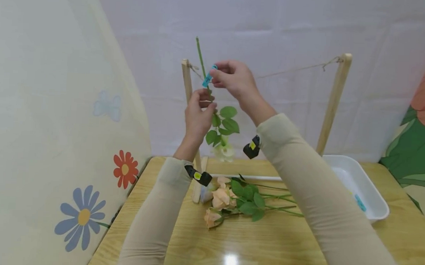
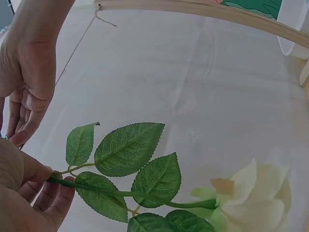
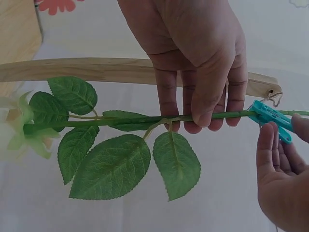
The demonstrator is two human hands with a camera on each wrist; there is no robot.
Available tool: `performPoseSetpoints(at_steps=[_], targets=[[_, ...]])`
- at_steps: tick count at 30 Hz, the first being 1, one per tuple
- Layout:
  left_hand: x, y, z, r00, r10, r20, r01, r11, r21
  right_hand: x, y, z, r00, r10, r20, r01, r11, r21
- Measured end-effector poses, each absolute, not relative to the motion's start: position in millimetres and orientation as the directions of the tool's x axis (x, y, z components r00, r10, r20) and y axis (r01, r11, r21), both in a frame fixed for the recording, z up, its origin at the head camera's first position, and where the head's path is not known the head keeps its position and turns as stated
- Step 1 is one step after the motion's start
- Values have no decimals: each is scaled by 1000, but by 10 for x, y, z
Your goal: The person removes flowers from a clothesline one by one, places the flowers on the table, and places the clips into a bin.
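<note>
An artificial white rose (image 1: 224, 149) hangs head down, its green stem (image 3: 140, 120) pinched between the thumb and fingers of my left hand (image 1: 200, 118). Just above that grip, my right hand (image 1: 236, 79) pinches a turquoise clothespin (image 1: 208, 77), whose jaws sit at the stem beside the twine (image 1: 290, 73). In the right wrist view the clothespin (image 3: 270, 118) lies across the stem. Green leaves (image 2: 130, 150) spread between the left hand and the pale bloom (image 2: 256, 198) in the left wrist view.
A wooden frame (image 1: 333, 104) holds the twine between two posts. Below, peach roses (image 1: 224, 198) with leafy stems lie on the wooden table (image 1: 264, 245). At the right stands a white tray (image 1: 381, 207) with a blue clothespin (image 1: 360, 203) in it. Painted walls flank the table.
</note>
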State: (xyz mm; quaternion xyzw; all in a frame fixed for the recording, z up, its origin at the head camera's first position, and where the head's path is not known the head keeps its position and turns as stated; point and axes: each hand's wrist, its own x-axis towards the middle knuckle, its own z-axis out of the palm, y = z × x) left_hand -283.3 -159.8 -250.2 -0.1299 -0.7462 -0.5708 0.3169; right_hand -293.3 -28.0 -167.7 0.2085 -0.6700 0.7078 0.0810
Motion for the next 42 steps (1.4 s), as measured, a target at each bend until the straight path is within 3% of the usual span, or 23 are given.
performPoseSetpoints(at_steps=[9, 24, 31, 42], targets=[[-2851, -1573, -2519, -759, -156, 632, 569, 313, 761, -2933, -288, -1682, -899, -41, 436, -428, -124, -895], [-2797, -1546, -2535, -759, -123, 640, 577, 330, 747, -2882, -140, -1660, -832, 146, 535, -552, -312, -773], [-2757, -1613, -2546, -754, -87, 651, 577, 386, 719, -2865, -27, -1695, -819, 73, 570, -565, -278, -777], [-2664, -1692, -2576, -707, 30, 706, 646, 433, 629, -2775, 327, -1792, -751, -145, 644, -624, -162, -764]])
